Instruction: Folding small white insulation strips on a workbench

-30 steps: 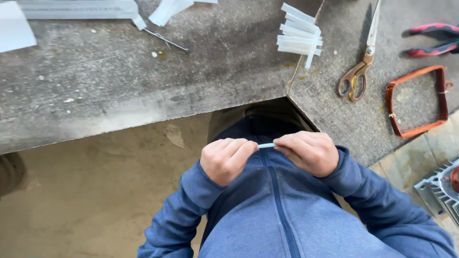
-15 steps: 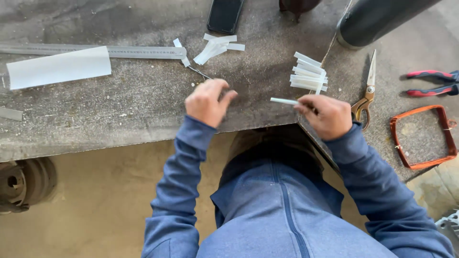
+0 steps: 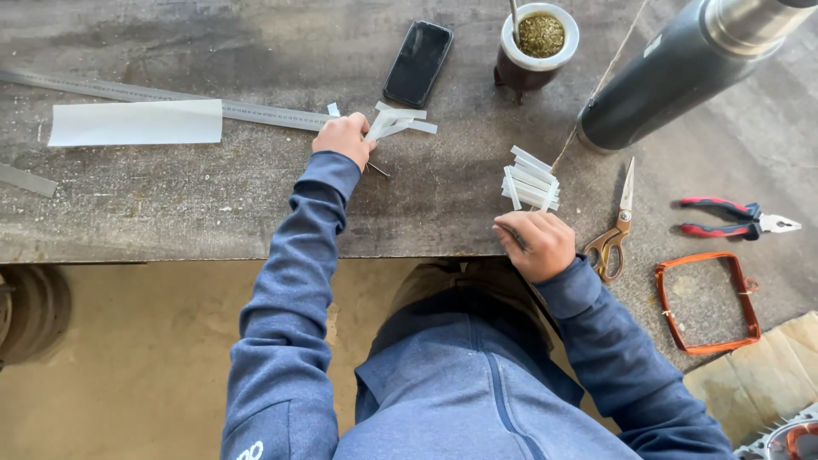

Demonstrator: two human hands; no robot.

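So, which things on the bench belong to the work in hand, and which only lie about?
In use: white strips at the left hand; strip stack by the right hand; paper sheet; ruler.
Lying about: phone, cup, flask, scissors, pliers, orange coil.

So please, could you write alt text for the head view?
Seen from above, a person's left hand reaches loose white strips on a grey workbench, while the right hand rests by a strip stack. Scissors, pliers, phone lie nearby.
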